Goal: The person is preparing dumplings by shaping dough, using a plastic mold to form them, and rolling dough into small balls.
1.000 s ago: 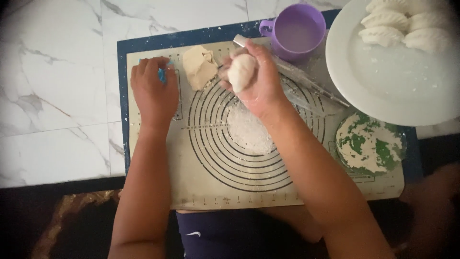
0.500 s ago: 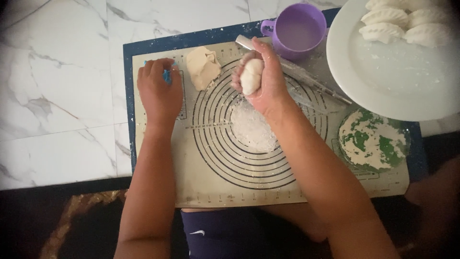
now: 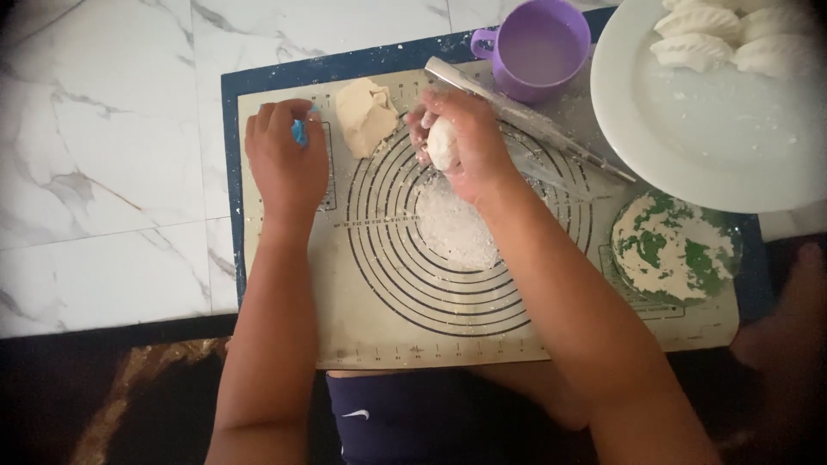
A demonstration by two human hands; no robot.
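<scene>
At the far left lies bare marble floor [image 3: 103,172], and on it a baking mat [image 3: 284,319] with a dark blue border and printed rings. The left hand [image 3: 284,164] rests palm down on the mat's upper left corner, fingers curled over a small blue tool [image 3: 299,132]; it sits where it sat a second ago, its pose unchanged. Just right of it a tan lump of dough [image 3: 366,114] lies on the mat, apart from both hands and unmoved.

The right hand [image 3: 465,142] is closed around a small white dough piece [image 3: 442,142], held just above the upper rings. Earlier that hand was turned so the piece showed broad and rounded; now the piece stands narrower and more upright, with the fingers wrapped further about it. Below the hand a patch of loose flour [image 3: 457,228] covers the middle of the rings.

Behind the right hand a slim rolling pin [image 3: 551,133] lies slanted across the mat, with a purple mug [image 3: 538,52] just beyond it. Further right, a white plate [image 3: 689,138] carries folded dumplings [image 3: 698,47], and near its lower rim sits a green floured disc [image 3: 676,250].
</scene>
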